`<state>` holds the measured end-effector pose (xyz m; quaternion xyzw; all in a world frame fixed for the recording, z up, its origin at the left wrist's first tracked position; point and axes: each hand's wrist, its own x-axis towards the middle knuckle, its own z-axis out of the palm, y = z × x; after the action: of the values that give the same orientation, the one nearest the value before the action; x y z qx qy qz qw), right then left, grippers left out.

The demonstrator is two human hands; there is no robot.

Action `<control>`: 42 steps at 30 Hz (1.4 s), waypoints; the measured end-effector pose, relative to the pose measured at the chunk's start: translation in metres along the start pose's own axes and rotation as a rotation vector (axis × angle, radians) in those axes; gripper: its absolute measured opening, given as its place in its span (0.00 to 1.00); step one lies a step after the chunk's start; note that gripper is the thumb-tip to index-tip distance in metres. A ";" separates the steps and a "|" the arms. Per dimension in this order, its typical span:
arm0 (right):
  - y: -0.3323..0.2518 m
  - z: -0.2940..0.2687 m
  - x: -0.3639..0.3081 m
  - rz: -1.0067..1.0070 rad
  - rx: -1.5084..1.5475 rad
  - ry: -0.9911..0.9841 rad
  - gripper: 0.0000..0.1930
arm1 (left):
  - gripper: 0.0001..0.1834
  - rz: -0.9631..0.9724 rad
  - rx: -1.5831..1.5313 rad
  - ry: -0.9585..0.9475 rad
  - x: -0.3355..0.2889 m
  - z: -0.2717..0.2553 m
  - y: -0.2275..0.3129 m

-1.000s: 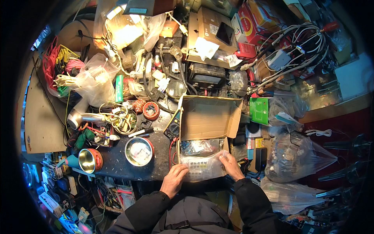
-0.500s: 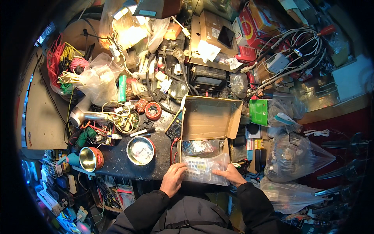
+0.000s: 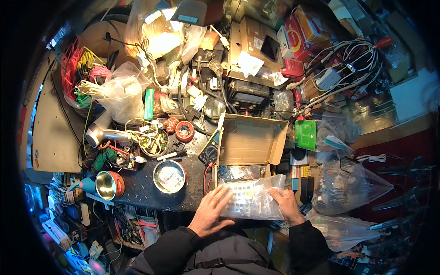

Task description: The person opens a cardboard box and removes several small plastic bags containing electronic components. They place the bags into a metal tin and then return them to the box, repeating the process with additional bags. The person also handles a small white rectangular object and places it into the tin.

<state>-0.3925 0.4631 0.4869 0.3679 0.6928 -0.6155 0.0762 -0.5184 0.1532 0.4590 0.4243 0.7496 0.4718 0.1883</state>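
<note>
From the person's head, one wide fisheye camera is facing down and forward, viewing the left hand (image 3: pixel 211 213) and right hand (image 3: pixel 288 206) nearby, the workbench (image 3: pixel 140 184) beyond.

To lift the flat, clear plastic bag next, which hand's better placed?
Right, probably. The right hand's grip is closed on the right edge of the flat, clear plastic bag of small parts; the left hand's grip is open, thumb apart from the fingers, at the bag's left edge.

Clear bag (image 3: pixel 254 202), spread fairly flat, apparently holding small parts (image 3: pixel 243 188)
</note>
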 end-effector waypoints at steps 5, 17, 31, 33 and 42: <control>-0.053 0.029 -0.019 -0.110 -0.094 -0.049 0.21 | 0.59 0.032 0.179 -0.003 0.012 -0.014 0.029; -0.138 0.104 -0.041 -0.086 0.135 -0.236 0.28 | 0.43 -0.647 -1.245 0.267 -0.054 -0.043 -0.002; -0.105 0.133 -0.026 -0.004 0.085 -0.340 0.16 | 0.47 -0.630 -1.507 0.397 -0.093 -0.059 -0.015; -0.099 0.135 -0.025 0.031 0.091 -0.380 0.16 | 0.45 -0.638 -1.524 0.419 -0.105 -0.056 -0.025; -0.040 0.152 -0.018 0.238 0.092 -0.570 0.16 | 0.40 -0.847 -1.549 0.840 -0.215 -0.069 -0.087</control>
<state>-0.4569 0.3185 0.4934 0.2623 0.5669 -0.7115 0.3219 -0.4833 -0.0766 0.3914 -0.3239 0.3287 0.8397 0.2863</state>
